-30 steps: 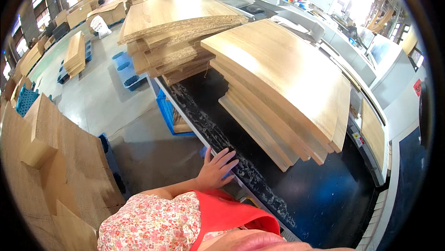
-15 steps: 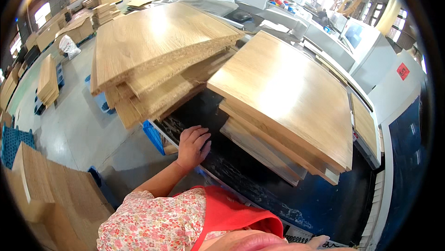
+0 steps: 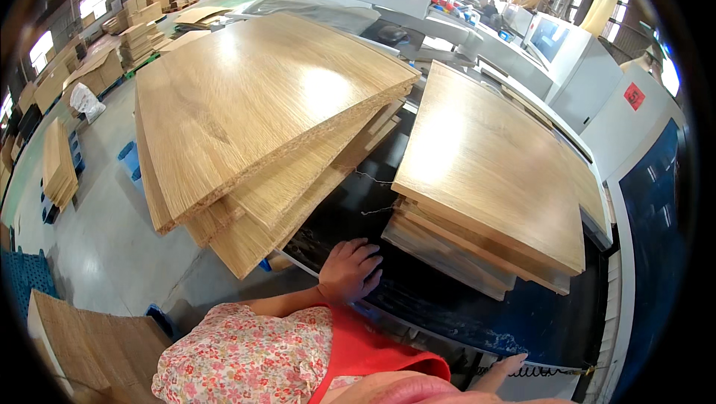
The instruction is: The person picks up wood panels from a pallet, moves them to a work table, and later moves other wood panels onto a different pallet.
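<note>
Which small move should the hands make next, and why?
Perhaps the left hand should nudge the left stack of boards inward: its boards lie fanned and jut past the edge of the black table, and that hand, close by, appears to hold nothing.

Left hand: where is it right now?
Head view, below centre: the left hand is at the near edge of the black table, just left of the right board stack.

gry shop flr point(image 3: 112, 232), brt windows point(image 3: 93, 4) upper L, lt-gry cabinet point(image 3: 588, 83) R, daylight
</note>
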`<state>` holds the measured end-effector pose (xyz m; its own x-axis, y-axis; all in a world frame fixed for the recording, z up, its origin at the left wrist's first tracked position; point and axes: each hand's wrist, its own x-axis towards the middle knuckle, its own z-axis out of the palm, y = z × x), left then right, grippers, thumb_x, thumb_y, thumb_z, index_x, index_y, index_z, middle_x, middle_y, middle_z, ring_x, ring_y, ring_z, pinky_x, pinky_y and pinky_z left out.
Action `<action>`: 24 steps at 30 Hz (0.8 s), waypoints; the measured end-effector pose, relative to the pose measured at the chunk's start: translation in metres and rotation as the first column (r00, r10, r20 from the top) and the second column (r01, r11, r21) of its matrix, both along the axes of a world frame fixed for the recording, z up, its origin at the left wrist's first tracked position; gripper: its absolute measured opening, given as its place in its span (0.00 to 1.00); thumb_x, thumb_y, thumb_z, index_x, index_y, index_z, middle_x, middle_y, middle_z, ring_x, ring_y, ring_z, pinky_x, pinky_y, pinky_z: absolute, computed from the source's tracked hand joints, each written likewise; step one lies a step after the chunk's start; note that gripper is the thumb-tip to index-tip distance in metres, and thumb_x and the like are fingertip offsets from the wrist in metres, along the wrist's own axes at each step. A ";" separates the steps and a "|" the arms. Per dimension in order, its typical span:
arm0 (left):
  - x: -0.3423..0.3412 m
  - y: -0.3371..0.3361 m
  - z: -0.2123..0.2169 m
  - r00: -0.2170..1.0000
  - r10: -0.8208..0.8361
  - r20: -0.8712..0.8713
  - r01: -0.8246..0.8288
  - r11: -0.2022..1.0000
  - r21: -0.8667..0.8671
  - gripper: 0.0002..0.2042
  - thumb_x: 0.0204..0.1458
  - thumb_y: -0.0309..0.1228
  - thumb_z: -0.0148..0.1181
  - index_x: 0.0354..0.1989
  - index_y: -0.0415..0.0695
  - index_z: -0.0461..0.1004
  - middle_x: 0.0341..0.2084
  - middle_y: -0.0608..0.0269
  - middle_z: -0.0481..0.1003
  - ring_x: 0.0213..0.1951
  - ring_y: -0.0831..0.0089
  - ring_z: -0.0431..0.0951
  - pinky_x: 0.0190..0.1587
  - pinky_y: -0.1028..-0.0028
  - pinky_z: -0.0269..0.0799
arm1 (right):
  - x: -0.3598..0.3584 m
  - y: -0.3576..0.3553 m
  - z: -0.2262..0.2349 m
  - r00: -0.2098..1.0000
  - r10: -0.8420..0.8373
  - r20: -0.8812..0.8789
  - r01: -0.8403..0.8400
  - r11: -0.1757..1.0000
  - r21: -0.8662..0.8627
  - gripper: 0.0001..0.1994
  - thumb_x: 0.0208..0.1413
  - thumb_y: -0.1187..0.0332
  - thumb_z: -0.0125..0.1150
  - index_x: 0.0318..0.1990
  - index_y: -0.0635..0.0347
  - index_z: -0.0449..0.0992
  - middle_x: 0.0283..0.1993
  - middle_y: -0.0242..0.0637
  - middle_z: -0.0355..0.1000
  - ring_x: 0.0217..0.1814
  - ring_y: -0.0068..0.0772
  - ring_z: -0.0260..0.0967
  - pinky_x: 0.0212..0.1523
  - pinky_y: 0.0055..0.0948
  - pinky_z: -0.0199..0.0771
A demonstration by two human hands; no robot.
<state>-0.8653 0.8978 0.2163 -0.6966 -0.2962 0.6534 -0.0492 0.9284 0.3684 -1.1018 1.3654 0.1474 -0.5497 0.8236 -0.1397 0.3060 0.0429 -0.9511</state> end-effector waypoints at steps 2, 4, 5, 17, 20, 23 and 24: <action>0.001 0.000 0.000 1.000 -0.025 -0.001 0.025 1.000 -0.013 0.13 0.41 0.34 0.64 0.37 0.45 0.77 0.44 0.61 0.73 0.50 0.59 0.70 0.50 0.60 0.66 | 0.014 -0.033 0.008 0.996 -0.039 -0.077 0.033 0.996 -0.080 0.30 0.62 0.51 0.43 0.61 0.69 0.59 0.61 0.51 0.61 0.58 0.51 0.62 0.57 0.43 0.65; 0.003 0.000 0.000 0.999 -0.035 -0.003 0.035 0.999 0.000 0.14 0.41 0.34 0.64 0.37 0.45 0.77 0.44 0.61 0.73 0.50 0.59 0.70 0.50 0.60 0.66 | 0.030 -0.050 0.011 0.983 0.031 -0.179 -0.059 0.987 -0.151 0.30 0.62 0.51 0.43 0.61 0.69 0.58 0.60 0.52 0.60 0.57 0.51 0.62 0.56 0.41 0.66; 0.003 0.000 0.000 0.999 -0.040 0.002 0.040 0.999 0.006 0.14 0.41 0.34 0.64 0.37 0.45 0.77 0.44 0.61 0.72 0.50 0.59 0.70 0.50 0.60 0.66 | 0.034 -0.057 0.010 0.981 0.050 -0.186 -0.075 0.989 -0.128 0.30 0.62 0.51 0.43 0.61 0.69 0.58 0.60 0.52 0.60 0.57 0.50 0.62 0.56 0.41 0.66; 0.004 -0.003 -0.003 0.997 -0.082 0.018 0.081 0.997 0.008 0.13 0.43 0.37 0.61 0.36 0.45 0.77 0.42 0.62 0.73 0.49 0.61 0.70 0.54 0.59 0.63 | 0.038 -0.062 -0.021 0.990 0.099 -0.104 -0.084 0.987 0.138 0.33 0.62 0.47 0.37 0.59 0.73 0.61 0.58 0.59 0.62 0.55 0.56 0.64 0.55 0.42 0.67; 0.004 -0.003 -0.005 0.996 -0.080 0.025 0.080 0.997 0.017 0.13 0.44 0.38 0.61 0.36 0.45 0.77 0.41 0.62 0.74 0.49 0.62 0.70 0.54 0.59 0.62 | 0.032 -0.054 -0.031 0.996 0.071 -0.057 -0.056 0.974 0.221 0.33 0.62 0.47 0.39 0.59 0.73 0.61 0.58 0.60 0.63 0.54 0.56 0.65 0.55 0.39 0.68; 0.005 -0.002 -0.005 0.997 -0.070 0.034 0.070 0.997 0.011 0.13 0.44 0.38 0.61 0.36 0.45 0.77 0.41 0.62 0.74 0.48 0.62 0.70 0.55 0.59 0.62 | 0.027 -0.049 -0.039 0.993 0.051 -0.104 -0.033 0.986 0.165 0.32 0.62 0.47 0.39 0.60 0.69 0.61 0.59 0.57 0.62 0.55 0.53 0.65 0.56 0.36 0.67; 0.005 -0.002 -0.005 0.997 -0.067 0.041 0.066 0.998 0.005 0.13 0.44 0.38 0.61 0.36 0.46 0.77 0.41 0.62 0.74 0.48 0.62 0.70 0.55 0.59 0.62 | 0.026 -0.048 -0.041 0.995 0.031 -0.100 -0.015 0.987 0.159 0.31 0.63 0.48 0.39 0.61 0.68 0.61 0.60 0.56 0.62 0.56 0.52 0.64 0.56 0.36 0.66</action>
<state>-0.8606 0.8957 0.2116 -0.7409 -0.2507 0.6230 -0.0025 0.9287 0.3708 -1.0759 1.3179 0.1060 -0.5736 0.8177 0.0486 0.2052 0.2008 -0.9579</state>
